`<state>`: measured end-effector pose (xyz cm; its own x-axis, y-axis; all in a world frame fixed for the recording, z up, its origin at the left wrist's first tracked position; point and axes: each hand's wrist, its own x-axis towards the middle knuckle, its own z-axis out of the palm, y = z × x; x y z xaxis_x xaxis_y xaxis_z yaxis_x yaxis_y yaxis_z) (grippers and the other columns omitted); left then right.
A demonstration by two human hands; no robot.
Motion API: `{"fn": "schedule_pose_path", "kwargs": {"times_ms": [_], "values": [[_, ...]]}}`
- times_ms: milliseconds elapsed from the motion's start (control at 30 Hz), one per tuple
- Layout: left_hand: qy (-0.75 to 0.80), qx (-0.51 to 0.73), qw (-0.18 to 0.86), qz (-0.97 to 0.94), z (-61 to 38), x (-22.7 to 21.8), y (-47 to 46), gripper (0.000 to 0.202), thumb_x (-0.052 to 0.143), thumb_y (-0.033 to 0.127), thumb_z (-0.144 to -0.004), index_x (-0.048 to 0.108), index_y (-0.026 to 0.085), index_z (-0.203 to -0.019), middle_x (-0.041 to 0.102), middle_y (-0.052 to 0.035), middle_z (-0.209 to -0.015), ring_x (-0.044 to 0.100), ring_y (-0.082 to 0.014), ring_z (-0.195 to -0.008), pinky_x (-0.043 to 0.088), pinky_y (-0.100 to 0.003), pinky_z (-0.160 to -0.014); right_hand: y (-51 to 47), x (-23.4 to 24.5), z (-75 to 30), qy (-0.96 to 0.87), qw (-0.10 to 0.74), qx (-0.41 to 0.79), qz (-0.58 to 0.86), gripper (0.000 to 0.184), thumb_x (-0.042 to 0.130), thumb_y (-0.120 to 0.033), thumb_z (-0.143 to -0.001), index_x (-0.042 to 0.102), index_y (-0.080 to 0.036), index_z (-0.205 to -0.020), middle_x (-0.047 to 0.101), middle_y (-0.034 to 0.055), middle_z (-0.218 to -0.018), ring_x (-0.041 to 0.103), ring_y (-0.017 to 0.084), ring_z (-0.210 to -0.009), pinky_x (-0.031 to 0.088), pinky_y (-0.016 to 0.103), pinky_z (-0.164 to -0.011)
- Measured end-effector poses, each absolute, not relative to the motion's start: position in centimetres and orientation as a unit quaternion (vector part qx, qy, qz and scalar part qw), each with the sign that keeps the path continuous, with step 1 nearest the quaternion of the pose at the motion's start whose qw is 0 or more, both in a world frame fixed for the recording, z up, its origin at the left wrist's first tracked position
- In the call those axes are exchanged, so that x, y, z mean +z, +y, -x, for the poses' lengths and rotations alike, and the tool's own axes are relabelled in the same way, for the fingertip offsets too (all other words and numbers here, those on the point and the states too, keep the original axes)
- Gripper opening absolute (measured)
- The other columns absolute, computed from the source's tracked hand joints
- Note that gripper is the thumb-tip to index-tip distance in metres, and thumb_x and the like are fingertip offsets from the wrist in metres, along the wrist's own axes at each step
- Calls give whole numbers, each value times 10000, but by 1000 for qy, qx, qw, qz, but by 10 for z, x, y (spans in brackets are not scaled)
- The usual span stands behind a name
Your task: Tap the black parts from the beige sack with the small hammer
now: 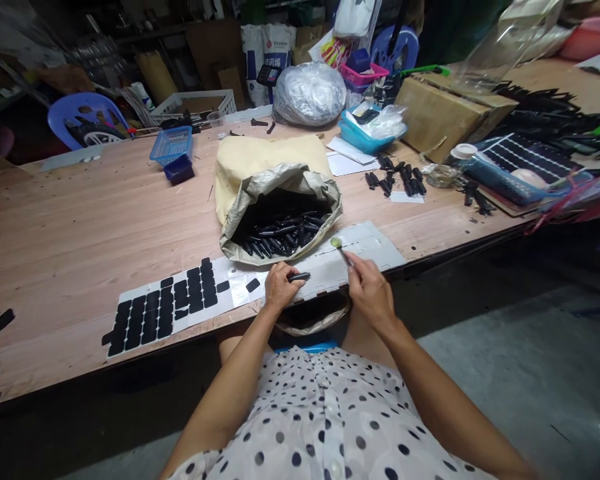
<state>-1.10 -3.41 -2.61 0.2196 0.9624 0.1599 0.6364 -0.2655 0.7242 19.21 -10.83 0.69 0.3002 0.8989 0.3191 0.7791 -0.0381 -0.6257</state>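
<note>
At the table's front edge my left hand (280,288) is closed around a black tapered piece (299,277), its end pointing right. My right hand (371,288) pinches the thin dark handle of a small tool with a round yellow-green head (336,243). The head is raised over a grey-white board (367,248) and apart from the black piece. Just beyond my hands a cream woven sack (275,153) lies with its mouth toward me, full of similar black pieces (285,233). A sheet of black stickers (150,316) lies to the left.
A second sack mouth (316,327) hangs below the table edge at my lap. Loose black parts (405,179) lie to the right, near a cardboard box (437,113) and a blue tray (525,170). Blue baskets (173,145) and a filled plastic bag (309,93) stand farther back.
</note>
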Motion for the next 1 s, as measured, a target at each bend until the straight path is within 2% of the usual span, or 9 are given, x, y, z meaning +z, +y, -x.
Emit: {"fn": "schedule_pose_path", "kwargs": {"times_ms": [133,267,400,500,567,700,800,900,1000], "values": [[542,304,260,-739,12,-27,-34,141,791,156,-684,692,251,-716,613,7,-773,585,-212,-837,493,-345,-770,-63,14,-241,-520,213,36,827,442,433,-218,-949,688,-240,-1310,616,118,-974,586,243,-847,442,330,-701],[530,289,253,-756,16,-26,-28,108,777,188,-725,690,248,-748,618,1,-785,591,-211,-845,491,-343,-773,-30,9,-265,-526,127,1,841,451,413,-160,-950,693,-233,-1296,609,136,-990,530,249,-893,356,321,-691],[472,297,219,-800,25,-23,-39,41,685,274,-854,681,233,-854,661,-31,-863,605,-216,-858,497,-356,-778,-22,-5,-263,-541,121,-58,830,434,427,-151,-948,682,-216,-1292,604,148,-1017,481,259,-936,297,324,-697],[306,310,206,-876,33,-34,-73,205,538,356,-970,668,215,-1042,700,-80,-1009,633,-223,-942,516,-376,-858,-24,-16,-261,-540,128,-86,828,411,458,-161,-933,682,-221,-1272,593,141,-1000,456,258,-918,261,330,-689],[202,261,226,-917,35,-50,-99,287,484,409,-998,660,202,-1089,714,-95,-1017,656,-214,-909,536,-360,-836,-23,-21,-262,-540,135,-100,825,391,480,-169,-921,685,-222,-1249,581,131,-972,443,255,-905,241,332,-684],[411,86,291,-860,28,-83,-128,308,442,348,-1018,650,210,-1199,739,-98,-1053,707,-224,-957,572,-351,-864,-22,-27,-265,-542,142,-114,821,376,507,-172,-903,685,-219,-1231,571,123,-948,436,253,-895,218,330,-674],[559,-17,313,-768,19,-89,-127,375,512,292,-976,609,242,-1334,705,-109,-1269,666,-272,-1182,538,-408,-1015,-22,-28,-266,-544,145,-116,818,368,515,-175,-899,687,-218,-1222,569,122,-939,435,252,-886,213,328,-670],[553,-58,323,-766,14,-79,-125,472,600,237,-907,595,227,-1378,656,-130,-1360,628,-303,-1256,510,-429,-1062,-23,-28,-266,-543,147,-120,818,367,514,-177,-899,687,-215,-1221,566,120,-930,433,251,-879,210,327,-668],[436,-10,331,-837,12,-53,-128,335,590,210,-898,695,218,-1217,734,-113,-1145,710,-264,-1043,563,-394,-937,-23,-31,-266,-545,151,-124,815,369,522,-180,-893,685,-214,-1221,560,115,-921,428,247,-869,208,325,-669]]}}
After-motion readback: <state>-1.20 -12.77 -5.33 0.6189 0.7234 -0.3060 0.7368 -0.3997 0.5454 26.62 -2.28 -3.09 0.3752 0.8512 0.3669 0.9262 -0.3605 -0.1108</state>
